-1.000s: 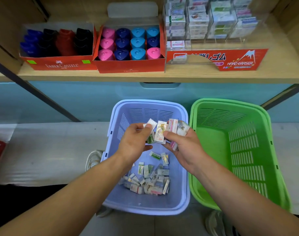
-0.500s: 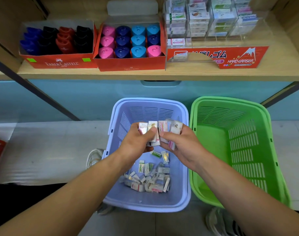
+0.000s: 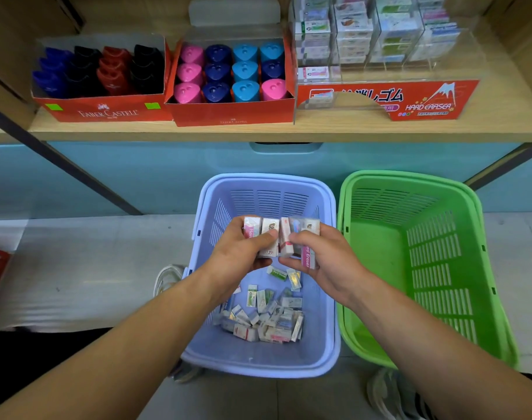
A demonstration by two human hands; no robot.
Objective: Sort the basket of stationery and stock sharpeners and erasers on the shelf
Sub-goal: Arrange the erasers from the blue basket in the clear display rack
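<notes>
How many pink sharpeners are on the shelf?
4 pink sharpeners: three down the left column, at the back, middle and front, one at the front right. Any underneath would be hidden.

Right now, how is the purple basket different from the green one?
The purple basket is lilac; the green basket is bright green. The purple basket holds a pile of erasers; the green basket's visible floor is bare. The left hand and right hand grip a row of erasers above the purple basket, not the green basket. Both are slotted plastic baskets, side by side.
</notes>
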